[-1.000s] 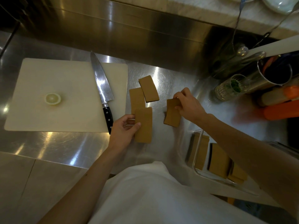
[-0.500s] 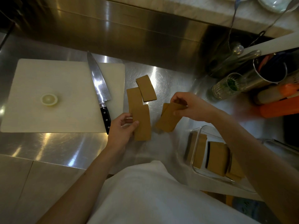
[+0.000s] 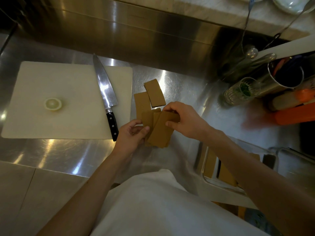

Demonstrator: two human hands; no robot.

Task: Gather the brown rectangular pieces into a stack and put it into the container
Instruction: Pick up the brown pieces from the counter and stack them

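Observation:
Two brown rectangular pieces lie flat on the steel counter: one (image 3: 154,94) angled at the back, another (image 3: 141,103) just left of it and partly under it. My left hand (image 3: 131,137) grips a brown piece (image 3: 147,119) by its lower edge. My right hand (image 3: 184,121) holds a small stack of brown pieces (image 3: 162,132), laid overlapping the left hand's piece. The clear container (image 3: 207,180) sits at the lower right, partly hidden by my right forearm, with several brown pieces standing inside (image 3: 210,163).
A white cutting board (image 3: 68,86) lies at left with a lemon half (image 3: 52,104) and a chef's knife (image 3: 106,96), whose black handle is close to my left hand. Glass jars, a metal cup (image 3: 286,77) and orange items crowd the right.
My right hand lifted its brown pieces off the counter and carried them left, onto the piece held by my left hand. The left hand stayed roughly in place.

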